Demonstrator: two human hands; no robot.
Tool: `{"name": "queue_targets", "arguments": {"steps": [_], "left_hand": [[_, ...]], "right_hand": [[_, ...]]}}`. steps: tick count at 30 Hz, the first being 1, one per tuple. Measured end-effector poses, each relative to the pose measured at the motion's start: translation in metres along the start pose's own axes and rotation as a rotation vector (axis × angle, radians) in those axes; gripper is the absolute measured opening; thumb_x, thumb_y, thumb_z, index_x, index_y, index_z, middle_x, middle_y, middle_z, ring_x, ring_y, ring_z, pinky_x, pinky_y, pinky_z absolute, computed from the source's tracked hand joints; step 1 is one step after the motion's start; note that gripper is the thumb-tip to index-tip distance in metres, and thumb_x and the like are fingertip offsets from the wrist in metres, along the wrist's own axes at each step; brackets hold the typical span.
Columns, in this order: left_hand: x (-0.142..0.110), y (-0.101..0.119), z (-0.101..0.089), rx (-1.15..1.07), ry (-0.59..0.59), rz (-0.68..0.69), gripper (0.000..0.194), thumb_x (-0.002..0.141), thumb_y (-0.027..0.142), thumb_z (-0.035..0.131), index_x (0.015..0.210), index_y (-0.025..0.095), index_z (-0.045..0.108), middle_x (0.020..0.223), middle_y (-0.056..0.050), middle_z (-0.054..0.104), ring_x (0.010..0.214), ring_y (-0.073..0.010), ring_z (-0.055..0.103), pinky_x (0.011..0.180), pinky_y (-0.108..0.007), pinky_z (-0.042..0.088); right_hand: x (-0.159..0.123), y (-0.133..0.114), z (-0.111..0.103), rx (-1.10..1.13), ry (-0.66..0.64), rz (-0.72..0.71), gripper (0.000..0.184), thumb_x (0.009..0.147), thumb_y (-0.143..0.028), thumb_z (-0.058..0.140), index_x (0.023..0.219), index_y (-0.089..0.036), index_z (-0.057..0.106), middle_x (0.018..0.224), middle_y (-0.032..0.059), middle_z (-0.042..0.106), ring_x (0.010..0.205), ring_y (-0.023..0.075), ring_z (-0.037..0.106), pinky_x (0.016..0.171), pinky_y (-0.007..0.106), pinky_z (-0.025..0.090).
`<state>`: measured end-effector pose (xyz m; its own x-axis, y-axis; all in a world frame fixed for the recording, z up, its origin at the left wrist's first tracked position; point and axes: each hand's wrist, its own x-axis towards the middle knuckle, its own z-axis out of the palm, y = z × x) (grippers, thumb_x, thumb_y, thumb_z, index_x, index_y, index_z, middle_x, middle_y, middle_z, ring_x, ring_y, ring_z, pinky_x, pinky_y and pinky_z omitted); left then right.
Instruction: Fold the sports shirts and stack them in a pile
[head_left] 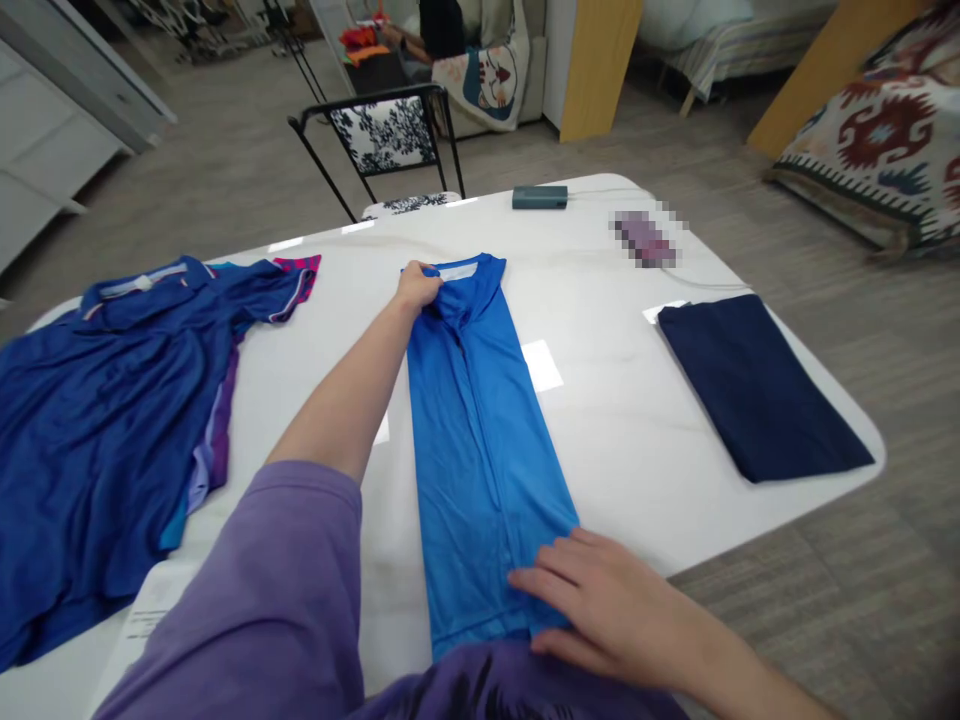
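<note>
Dark-blue polo (127,400) lies spread at far L of our white bench (615,430), on top of other garments (221,430) w/ purple, lilac & turquoise edges showing. Printed sheet (156,600) is just below, part hidden by our purple sleeve (300,570). Chair (382,135) w/ B&W patterned back stands past the far edge. Our L hand (420,287) is closed on the L side of the collar, pinching fabric of the bright-blue shirt (476,450). We have that shirt mid-bench, folded long & narrow, collar at far end, hem twd us. Dark green box (540,198) sits nr the far edge. Our R hand (592,595) rests palm down on the hem's R corner, fingers loosely apart, thumb out, not gripping. Pixelated pinkish item (645,240) is beyond; folded navy garment (765,385) lies by the R edge, well apart from our shirt.
</note>
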<state>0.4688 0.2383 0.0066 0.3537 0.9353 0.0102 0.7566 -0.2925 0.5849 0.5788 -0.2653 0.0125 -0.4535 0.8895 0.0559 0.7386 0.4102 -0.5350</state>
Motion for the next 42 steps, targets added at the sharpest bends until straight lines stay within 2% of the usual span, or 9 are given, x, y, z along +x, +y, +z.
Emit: {"name": "queue_targets", "arguments": {"steps": [3,7,12,16,23,27,32,37,42], "left_hand": [[-0.003,-0.011,-0.009,0.033,0.099,-0.056,0.042,0.111,0.028,0.066,0.147,0.010,0.057,0.150,-0.017,0.067,0.129,-0.0209,0.064,0.116,-0.043,0.049],[-0.036,-0.016,-0.008,0.096,0.211,0.004,0.063,0.103,0.043,0.074,0.160,0.022,0.055,0.168,-0.018,0.052,0.153,-0.0354,0.050,0.126,-0.054,0.042],[-0.068,-0.018,0.014,0.308,-0.030,0.381,0.065,0.106,0.028,0.049,0.171,0.030,0.054,0.173,-0.010,0.057,0.166,-0.0331,0.042,0.138,-0.060,0.026],[-0.066,-0.033,0.010,0.352,-0.088,0.420,0.064,0.103,0.028,0.050,0.166,0.028,0.062,0.160,-0.014,0.069,0.154,-0.0352,0.056,0.139,-0.062,0.016],[-0.089,-0.075,-0.033,0.441,0.041,0.395,0.039,0.107,0.050,0.054,0.098,0.030,0.086,0.121,-0.012,0.079,0.127,-0.0368,0.068,0.131,-0.065,0.026],[-0.097,-0.073,-0.025,0.366,0.086,0.378,0.047,0.114,0.058,0.046,0.134,0.034,0.082,0.151,-0.011,0.073,0.147,-0.0349,0.062,0.137,-0.060,0.027],[-0.095,-0.072,0.006,0.358,-0.121,0.320,0.069,0.115,0.066,0.042,0.174,0.032,0.053,0.187,-0.011,0.041,0.175,-0.0384,0.033,0.142,-0.066,0.019],[-0.084,-0.078,0.012,0.305,-0.095,0.275,0.074,0.115,0.071,0.036,0.177,0.034,0.049,0.189,-0.010,0.036,0.179,-0.0367,0.024,0.144,-0.067,0.013],[-0.024,-0.081,0.008,0.220,0.007,0.186,0.071,0.116,0.062,0.029,0.178,0.031,0.048,0.186,-0.011,0.043,0.176,-0.0335,0.032,0.143,-0.065,0.015]], "right_hand": [[0.032,0.039,-0.049,0.002,0.016,0.091,0.035,0.115,-0.046,0.058,0.144,-0.034,0.073,0.121,0.0046,0.084,0.106,0.0266,0.082,0.091,0.044,0.066],[0.136,0.146,-0.111,0.054,0.206,0.223,0.034,0.115,-0.039,0.054,0.138,-0.025,0.075,0.121,0.0082,0.081,0.090,0.0221,0.076,0.086,0.038,0.060],[0.288,0.282,-0.151,-0.064,0.368,0.279,0.044,0.100,-0.016,0.052,0.139,-0.010,0.073,0.131,0.0177,0.076,0.116,0.0295,0.071,0.112,0.047,0.057],[0.349,0.336,-0.157,-0.131,0.270,0.304,0.048,0.091,-0.016,0.065,0.136,-0.004,0.075,0.144,0.0220,0.067,0.127,0.0306,0.064,0.123,0.048,0.051],[0.391,0.364,-0.161,0.085,0.222,0.282,0.037,0.095,-0.026,0.066,0.124,-0.006,0.077,0.126,0.0135,0.078,0.093,0.0175,0.060,0.096,0.033,0.055],[0.414,0.371,-0.165,0.182,0.161,0.250,0.035,0.091,-0.021,0.066,0.119,-0.004,0.076,0.101,0.0061,0.077,0.085,0.0135,0.057,0.082,0.026,0.049],[0.422,0.382,-0.175,0.095,0.090,0.288,0.032,0.096,-0.022,0.062,0.114,0.000,0.076,0.096,0.0067,0.075,0.085,0.0132,0.058,0.087,0.027,0.049],[0.419,0.375,-0.174,-0.155,0.107,0.310,0.030,0.097,-0.015,0.061,0.117,-0.001,0.078,0.129,0.0184,0.075,0.106,0.0226,0.064,0.112,0.039,0.050],[0.381,0.328,-0.146,-0.255,0.316,0.303,0.051,0.110,-0.030,0.057,0.154,-0.003,0.060,0.155,0.0262,0.061,0.137,0.0380,0.060,0.125,0.057,0.046]]}}
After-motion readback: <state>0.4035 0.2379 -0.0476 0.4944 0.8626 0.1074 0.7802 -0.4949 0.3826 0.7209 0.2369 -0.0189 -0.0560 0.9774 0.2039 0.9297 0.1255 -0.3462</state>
